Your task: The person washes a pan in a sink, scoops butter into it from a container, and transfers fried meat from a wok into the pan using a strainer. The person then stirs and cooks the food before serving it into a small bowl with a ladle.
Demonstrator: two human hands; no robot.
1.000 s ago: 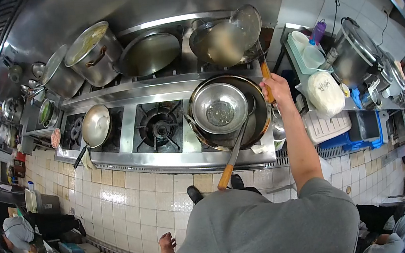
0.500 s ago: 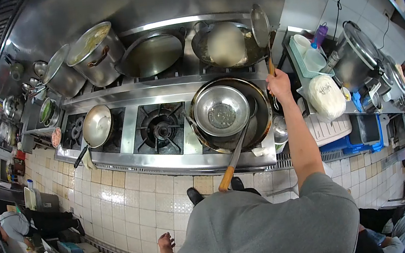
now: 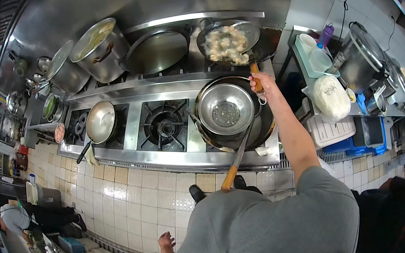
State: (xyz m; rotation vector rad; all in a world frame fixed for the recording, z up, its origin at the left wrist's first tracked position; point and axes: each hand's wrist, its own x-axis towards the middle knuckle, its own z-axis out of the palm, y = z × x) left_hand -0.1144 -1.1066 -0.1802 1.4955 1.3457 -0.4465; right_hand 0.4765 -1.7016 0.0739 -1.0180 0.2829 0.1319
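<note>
One grip at the back right

The long stainless-steel stove (image 3: 134, 127) carries a wide, blackened round wok (image 3: 265, 129) at front right and a smaller dark metal wok (image 3: 202, 40) behind. A silver metal bowl (image 3: 225, 108) sits inside the front one. The right hand (image 3: 263, 87) wraps around the brown wooden handle (image 3: 254, 64) of a round metal skimmer (image 3: 251, 32) (its head over the rear wok's right side). The left hand (image 3: 166, 241) hangs low, half open, empty. Pale, lumpy food pieces (image 3: 224, 44) lie in the rear wok.
</note>
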